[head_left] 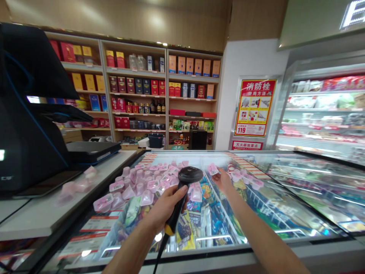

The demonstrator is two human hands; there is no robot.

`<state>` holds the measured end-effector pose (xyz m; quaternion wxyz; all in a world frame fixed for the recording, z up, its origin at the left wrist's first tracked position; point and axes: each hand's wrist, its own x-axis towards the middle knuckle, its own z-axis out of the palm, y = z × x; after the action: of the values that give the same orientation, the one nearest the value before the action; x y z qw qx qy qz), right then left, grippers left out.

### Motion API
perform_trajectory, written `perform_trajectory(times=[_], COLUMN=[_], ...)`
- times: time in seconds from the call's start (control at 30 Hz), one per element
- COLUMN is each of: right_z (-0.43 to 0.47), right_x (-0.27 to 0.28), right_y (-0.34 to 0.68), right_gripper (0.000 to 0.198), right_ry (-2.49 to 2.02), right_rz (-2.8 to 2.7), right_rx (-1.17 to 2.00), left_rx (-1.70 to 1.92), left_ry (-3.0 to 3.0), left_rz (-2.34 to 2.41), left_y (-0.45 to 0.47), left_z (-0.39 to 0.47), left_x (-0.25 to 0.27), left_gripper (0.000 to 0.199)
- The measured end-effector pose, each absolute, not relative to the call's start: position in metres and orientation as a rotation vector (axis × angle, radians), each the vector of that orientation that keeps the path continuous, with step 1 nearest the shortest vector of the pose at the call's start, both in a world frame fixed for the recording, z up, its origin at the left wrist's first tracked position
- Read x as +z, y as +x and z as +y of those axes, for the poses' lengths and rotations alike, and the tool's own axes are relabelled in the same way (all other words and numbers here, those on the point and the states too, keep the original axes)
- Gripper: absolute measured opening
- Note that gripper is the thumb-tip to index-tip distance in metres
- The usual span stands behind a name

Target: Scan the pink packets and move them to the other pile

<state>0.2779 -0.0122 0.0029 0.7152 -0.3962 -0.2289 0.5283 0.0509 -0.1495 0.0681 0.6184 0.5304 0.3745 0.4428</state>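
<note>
My left hand [168, 203] is wrapped round the handle of a black barcode scanner [190, 174] with a yellow base and a cable running down. The scanner's head is above the freezer's glass top. To its right, my right hand [222, 179] pinches a small pink plastic cup [212, 169] with a barcode label turned up. A large cluster of similar pink cups [142, 180] lies on the glass at the left, some tipped on their sides. Another small group of pink cups [245, 177] sits just right of my right hand.
Bagged frozen goods [196, 224] show through the freezer's glass. On the left, a checkout terminal [31, 114] stands on a white counter [54, 209] with a few pink cups [76, 186] near its edge. Shelves of boxed goods [137, 86] are behind; a lit refrigerator [322, 110] is at right.
</note>
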Motion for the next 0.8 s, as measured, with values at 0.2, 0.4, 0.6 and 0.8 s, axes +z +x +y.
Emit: perform_trajectory(times=[0.2, 0.4, 0.6, 0.8], right_z=[-0.010, -0.018, -0.036, -0.036], right_x=[0.001, -0.010, -0.029, -0.041], right_y=[0.276, 0.309, 0.348, 0.357], right_gripper=[0.009, 0.026, 0.036, 0.038], right_ry=[-0.818, -1.286, -1.782, -1.980], right_rz=[-0.525, -0.801, -1.179, -1.257], right_rx=[1.176, 0.500, -0.158, -0.322], left_rx=[0.974, 1.013, 1.070, 1.089], left_ry=[1.316, 1.237, 1.196, 1.221], left_rz=[0.773, 0.852, 0.874, 0.879], left_y=[0.056, 0.057, 0.056, 0.048], left_z=[-0.150, -0.150, -0.147, -0.143], left_x=[0.065, 0.070, 0.070, 0.067], left_gripper=[0.026, 0.025, 0.025, 0.028])
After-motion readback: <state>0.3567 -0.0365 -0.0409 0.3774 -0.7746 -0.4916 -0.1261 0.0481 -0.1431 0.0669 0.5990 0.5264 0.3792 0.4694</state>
